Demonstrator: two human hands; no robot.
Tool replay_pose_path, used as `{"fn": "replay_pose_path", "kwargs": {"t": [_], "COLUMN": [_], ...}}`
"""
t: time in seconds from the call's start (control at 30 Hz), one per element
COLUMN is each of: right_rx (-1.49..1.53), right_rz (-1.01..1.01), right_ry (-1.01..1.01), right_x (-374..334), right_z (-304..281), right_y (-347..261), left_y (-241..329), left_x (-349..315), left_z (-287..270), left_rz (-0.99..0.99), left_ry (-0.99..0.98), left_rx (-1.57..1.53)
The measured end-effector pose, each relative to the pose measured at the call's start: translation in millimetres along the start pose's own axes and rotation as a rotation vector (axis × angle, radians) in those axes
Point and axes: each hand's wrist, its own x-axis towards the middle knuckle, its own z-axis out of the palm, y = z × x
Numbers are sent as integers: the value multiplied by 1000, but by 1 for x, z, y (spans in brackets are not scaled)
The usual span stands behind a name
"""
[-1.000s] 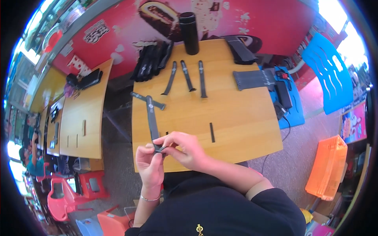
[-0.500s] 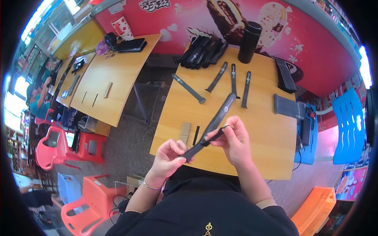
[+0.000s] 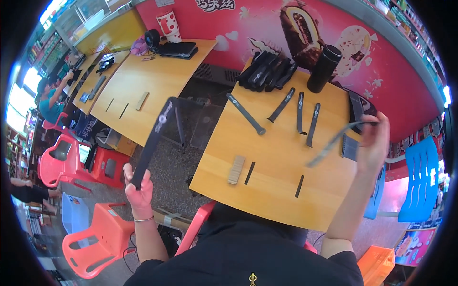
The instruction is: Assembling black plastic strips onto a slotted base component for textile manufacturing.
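Note:
My left hand (image 3: 138, 190) is raised off the left side of the table, its fingers closed on the lower end of a flat black strap (image 3: 155, 138) with white print. The strap stands up and leans right. Over the table's right side, my right hand (image 3: 373, 145) holds one end of a thin grey strap (image 3: 334, 143), blurred by motion, its other end pointing left. Between the hands, several similar dark straps (image 3: 246, 113) lie spread on the wooden table (image 3: 272, 205). A heap of black straps (image 3: 267, 71) is at the back.
A black cylinder (image 3: 324, 68) stands by the heap. A small tan block (image 3: 236, 170) lies near two narrow dark strips or slits (image 3: 299, 186). At the right is a dark grey pouch (image 3: 349, 146). Left are another table (image 3: 162, 71) and red chairs (image 3: 102, 233); right, a blue chair (image 3: 420, 178).
My hands, together over the table's front before, have moved far apart. The black strap went left with my left hand; the thin strap went right with my right hand.

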Motion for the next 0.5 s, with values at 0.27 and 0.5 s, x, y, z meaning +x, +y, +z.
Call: {"fn": "replay_pose_path", "kwargs": {"t": [0.27,0.5], "right_rx": [-21,-375], "right_rz": [273,282], "right_ry": [-662,-944], "right_x": [-20,-43], "right_z": [156,131], "right_y": [113,207], "left_y": [-23,-52], "left_x": [20,23], "left_z": [9,13], "left_rz": [47,61], "left_ry": [-47,40], "left_rx": [-203,-131]}}
